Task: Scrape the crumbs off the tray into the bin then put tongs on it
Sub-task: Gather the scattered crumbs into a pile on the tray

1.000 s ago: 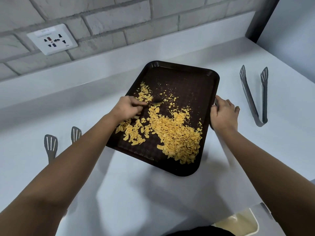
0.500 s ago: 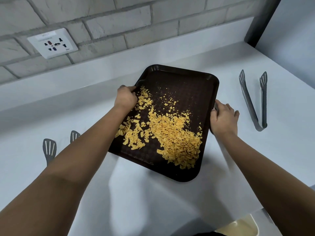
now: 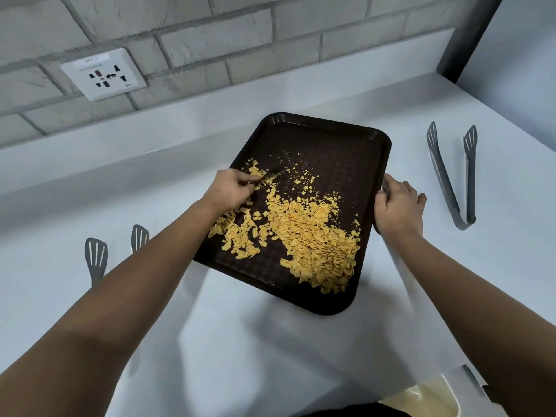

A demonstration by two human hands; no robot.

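Observation:
A dark brown tray (image 3: 337, 139) lies on the white counter, and yellow crumbs (image 3: 313, 236) are heaped toward its near right corner. My left hand (image 3: 231, 188) is over the tray's left part and grips a small dark scraper (image 3: 272, 176) whose tip touches the crumbs. On the tray's right rim, my right hand (image 3: 397, 206) holds on, thumb over the edge. Grey tongs (image 3: 451, 176) lie open on the counter right of the tray. A cream bin (image 3: 430, 398) shows below the counter's near right corner.
A second pair of grey tongs (image 3: 96, 257) lies on the counter at the left, partly hidden by my left forearm. Behind the counter, a wall socket (image 3: 103, 74) sits on the brick wall. A dark post (image 3: 469, 34) stands at the far right.
My left hand went from the tray's middle to its far left rim, then came back inward with the scraper, dragging crumbs. The right hand stayed on the right rim.

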